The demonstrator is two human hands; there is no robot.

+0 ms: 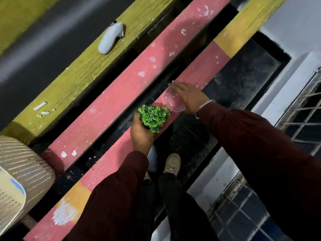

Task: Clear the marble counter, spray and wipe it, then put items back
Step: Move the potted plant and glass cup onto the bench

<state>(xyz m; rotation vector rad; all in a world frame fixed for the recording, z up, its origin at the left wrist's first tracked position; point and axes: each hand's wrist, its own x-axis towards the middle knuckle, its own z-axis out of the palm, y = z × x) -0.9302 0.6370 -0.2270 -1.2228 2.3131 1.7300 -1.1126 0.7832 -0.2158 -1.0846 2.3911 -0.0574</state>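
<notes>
Chipped pink and olive painted wooden planks (pixel 111 108) cross above a dark speckled floor (pixel 243 79) beside barred windows — the left hand (pixel 141 134) clamped around a bushy green plant (pixel 153 117), the right hand (pixel 188 96) gripping a clear glass bowl (pixel 172 101) on the nearest pink plank.

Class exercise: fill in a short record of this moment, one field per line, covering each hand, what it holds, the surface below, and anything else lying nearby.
left hand: left hand grips a small green plant from below
right hand: right hand rests on top of a clear glass dish
surface: dish sits at the nearer pink plank; a second pink plank and a yellow-green plank run beside it
nearby: pale grey object lies on the yellow-green plank
below: person's shoe on the dark floor
</notes>
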